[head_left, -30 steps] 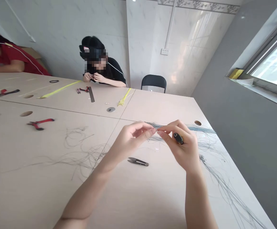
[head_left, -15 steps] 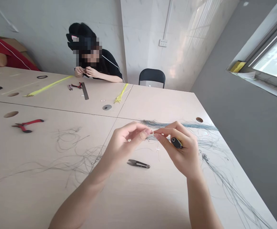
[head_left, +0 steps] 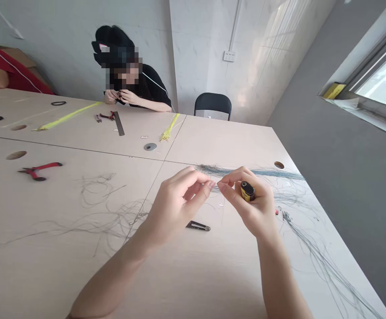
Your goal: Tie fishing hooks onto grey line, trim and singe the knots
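Observation:
My left hand (head_left: 176, 199) is closed in a pinch over the table. Whatever lies between its thumb and finger is too small to make out. Close beside it, the thumb and forefinger of my right hand (head_left: 254, 204) also pinch together, their tips near the left ones. Gripped in the right palm is a short black-and-yellow object (head_left: 248, 191) with a ring on its dark end; a small red bit shows past the hand's far side. Below the hands lie thread snips (head_left: 198, 226), their blades partly hidden by my left hand. A small white tag (head_left: 221, 204) rests between the hands.
Bluish-grey strands (head_left: 269, 173) lie beyond my hands, another bundle (head_left: 309, 243) to the right. Loose strands (head_left: 103, 221) and red-handled pliers (head_left: 40, 170) are on the left. Across the table (head_left: 219, 139), a person (head_left: 129, 75) works near yellow strands (head_left: 169, 128) and a ruler (head_left: 119, 123).
My fingertips have shifted slightly, and the left hand has turned a little. The black-and-yellow object has tilted, showing more of its yellow side. My left hand now covers the snips' blades.

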Motion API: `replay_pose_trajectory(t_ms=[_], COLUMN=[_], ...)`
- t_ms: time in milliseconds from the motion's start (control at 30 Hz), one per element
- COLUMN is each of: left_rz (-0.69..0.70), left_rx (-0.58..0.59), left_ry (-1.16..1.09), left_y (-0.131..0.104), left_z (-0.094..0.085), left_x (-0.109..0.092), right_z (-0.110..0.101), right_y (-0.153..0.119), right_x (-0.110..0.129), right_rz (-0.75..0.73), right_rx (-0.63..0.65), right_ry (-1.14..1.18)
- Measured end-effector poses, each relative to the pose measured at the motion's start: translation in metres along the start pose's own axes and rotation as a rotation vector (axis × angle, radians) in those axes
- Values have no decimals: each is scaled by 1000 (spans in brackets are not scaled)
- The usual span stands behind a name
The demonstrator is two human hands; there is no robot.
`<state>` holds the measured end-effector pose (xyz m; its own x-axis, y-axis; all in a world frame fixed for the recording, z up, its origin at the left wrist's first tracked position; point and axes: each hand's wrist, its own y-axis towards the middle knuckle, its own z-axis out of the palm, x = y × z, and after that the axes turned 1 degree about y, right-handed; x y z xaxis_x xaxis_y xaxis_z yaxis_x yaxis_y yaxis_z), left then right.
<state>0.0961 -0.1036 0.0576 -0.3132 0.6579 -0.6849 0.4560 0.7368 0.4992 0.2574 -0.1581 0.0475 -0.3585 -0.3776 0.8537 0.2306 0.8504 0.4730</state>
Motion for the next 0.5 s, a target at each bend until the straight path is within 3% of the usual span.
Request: replay_pose_trajectory(t_ms=[233, 500], left_rz=[-19, -195], left_rx=[-8, 5], left_ry=[-168, -331], left_y=[-1, -1], left_z=[3, 5], left_x=[3, 4], right_z=[2, 10], right_y=[0, -1], right_x=[2, 1], right_rz=[222, 372], right_rx=[19, -53], right_ry=[191, 362])
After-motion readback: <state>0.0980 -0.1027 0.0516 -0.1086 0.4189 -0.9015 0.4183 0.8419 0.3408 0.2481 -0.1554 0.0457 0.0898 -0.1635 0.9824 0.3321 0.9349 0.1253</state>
